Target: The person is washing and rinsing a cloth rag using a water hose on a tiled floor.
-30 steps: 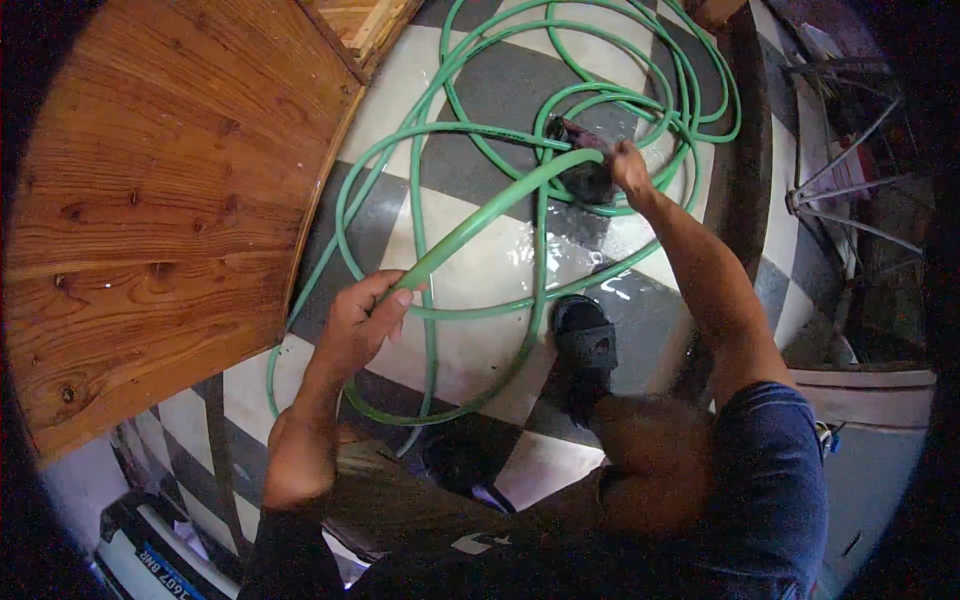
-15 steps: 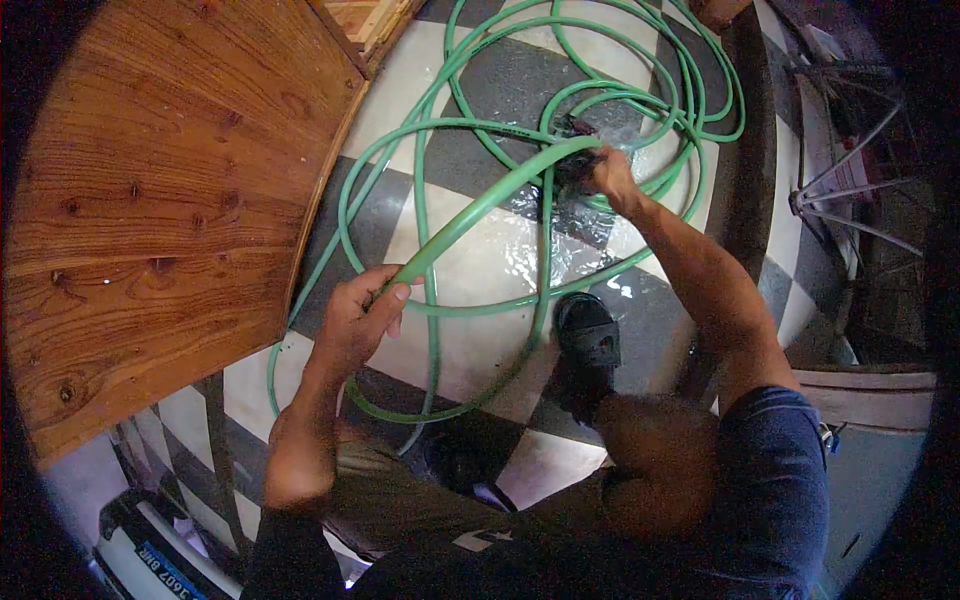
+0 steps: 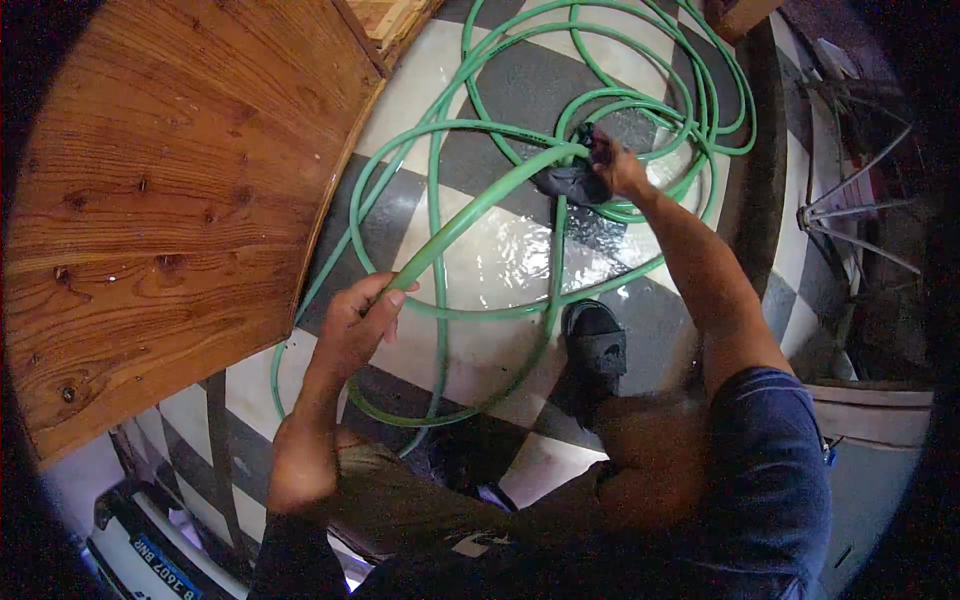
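At two o'clock from the left hand (image 3: 362, 312), closed round the green hose (image 3: 478, 212), the right hand (image 3: 624, 174) clutches dark cloth (image 3: 572, 185) against it; this stretch seems in work, coils (image 3: 706, 138) on the floor (image 3: 490, 355) seem remaining

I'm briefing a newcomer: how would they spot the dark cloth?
Right of the wooden panel, loops of green hose lie on the checkered floor. Amid them, the right hand holds the cloth: dark and bunched, unlike the smooth green hose around it.
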A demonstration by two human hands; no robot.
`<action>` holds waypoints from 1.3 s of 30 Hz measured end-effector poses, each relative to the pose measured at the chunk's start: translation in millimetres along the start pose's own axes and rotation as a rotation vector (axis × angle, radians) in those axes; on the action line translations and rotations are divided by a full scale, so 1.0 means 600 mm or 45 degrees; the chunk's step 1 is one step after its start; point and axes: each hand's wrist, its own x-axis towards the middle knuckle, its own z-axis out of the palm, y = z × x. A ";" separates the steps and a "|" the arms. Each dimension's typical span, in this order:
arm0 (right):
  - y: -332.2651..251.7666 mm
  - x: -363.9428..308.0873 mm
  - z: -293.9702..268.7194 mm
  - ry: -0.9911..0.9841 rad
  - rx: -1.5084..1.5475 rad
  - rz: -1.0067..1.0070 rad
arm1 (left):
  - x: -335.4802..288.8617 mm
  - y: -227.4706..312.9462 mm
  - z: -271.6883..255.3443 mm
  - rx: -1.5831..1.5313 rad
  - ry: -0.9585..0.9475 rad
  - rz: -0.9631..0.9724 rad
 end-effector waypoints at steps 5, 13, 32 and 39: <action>-0.120 0.034 0.011 -0.294 -0.425 0.972 | -0.009 -0.006 -0.010 -0.024 0.059 -0.125; -0.141 0.001 0.031 -0.382 -0.928 0.688 | 0.005 -0.008 -0.008 -0.074 0.044 -0.089; -0.069 -0.050 -0.077 0.734 0.190 1.000 | 0.034 -0.012 0.018 -0.055 -0.059 0.008; -0.046 -0.153 -0.085 -0.056 -0.532 0.665 | 0.039 0.000 0.020 -0.044 -0.085 0.009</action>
